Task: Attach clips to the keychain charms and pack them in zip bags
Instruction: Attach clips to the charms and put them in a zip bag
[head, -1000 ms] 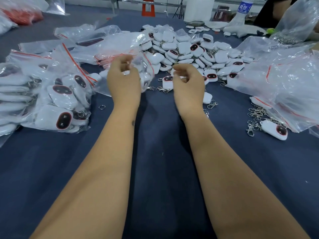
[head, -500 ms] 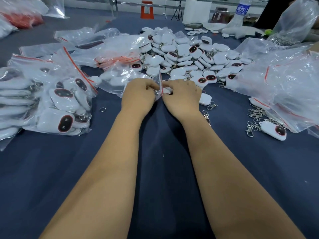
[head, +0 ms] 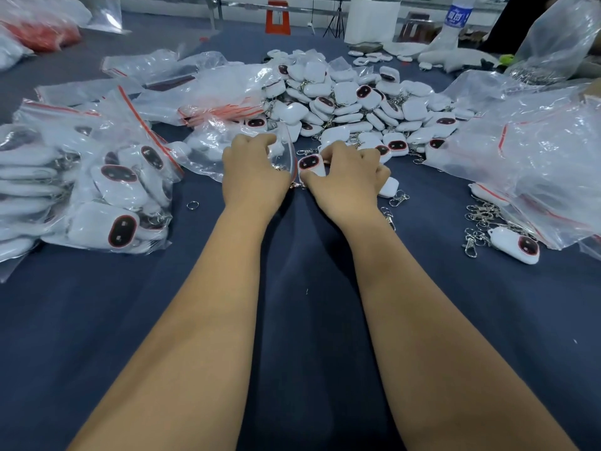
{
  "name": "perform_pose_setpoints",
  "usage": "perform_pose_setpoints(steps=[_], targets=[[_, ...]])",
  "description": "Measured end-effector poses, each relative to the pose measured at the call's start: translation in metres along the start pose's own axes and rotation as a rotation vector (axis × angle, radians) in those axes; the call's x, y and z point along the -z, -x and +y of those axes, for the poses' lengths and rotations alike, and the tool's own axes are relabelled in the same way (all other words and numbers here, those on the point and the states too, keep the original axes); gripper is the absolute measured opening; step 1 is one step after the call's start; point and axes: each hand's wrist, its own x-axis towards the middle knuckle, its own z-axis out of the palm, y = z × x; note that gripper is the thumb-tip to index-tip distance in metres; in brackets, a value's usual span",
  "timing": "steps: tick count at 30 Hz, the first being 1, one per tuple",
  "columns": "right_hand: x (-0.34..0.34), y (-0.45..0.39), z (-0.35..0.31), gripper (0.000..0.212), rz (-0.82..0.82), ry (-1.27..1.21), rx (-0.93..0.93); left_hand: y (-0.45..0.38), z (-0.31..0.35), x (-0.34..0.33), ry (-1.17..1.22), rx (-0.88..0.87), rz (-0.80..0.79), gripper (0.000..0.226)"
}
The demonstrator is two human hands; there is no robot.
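My left hand [head: 252, 172] grips the mouth of a clear zip bag [head: 214, 148] that holds several white charms and lies on the blue cloth. My right hand [head: 346, 177] is closed on a white keychain charm [head: 310, 164] with a dark red-rimmed face, right at the bag's opening. A metal clip [head: 297, 185] shows between my two hands under the charm. Beyond my hands lies a big pile of loose white charms [head: 354, 99].
Filled zip bags [head: 97, 190] are heaped at the left. Empty clear bags [head: 533, 151] lie at the right, with loose metal clips [head: 478, 222] and one charm [head: 517, 245] beside them. A small ring [head: 192, 205] lies on the cloth. A water bottle [head: 457, 17] stands far back.
Both hands came down from above the table to the cloth, bringing the bag with them. The charm's dark face now shows at the bag's mouth between my hands.
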Motion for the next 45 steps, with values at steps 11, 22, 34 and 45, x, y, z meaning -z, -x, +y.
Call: perform_pose_setpoints(steps=[11, 22, 34, 45], targets=[[0.012, 0.003, -0.009, 0.009, -0.104, -1.301, -0.085, 0.0, 0.002, 0.001, 0.167, 0.043, -0.063, 0.031], [0.006, 0.002, -0.009, 0.019, -0.264, -1.165, -0.139, -0.002, 0.006, 0.002, 0.563, 0.182, -0.072, 0.041], [0.002, 0.0, -0.009, 0.023, -0.243, -1.092, -0.124, -0.002, 0.009, 0.006, 0.757, 0.241, -0.159, 0.027], [0.005, -0.001, -0.009, 0.012, -0.264, -1.191, -0.171, 0.003, 0.01, 0.008, 0.61, 0.189, -0.202, 0.013]])
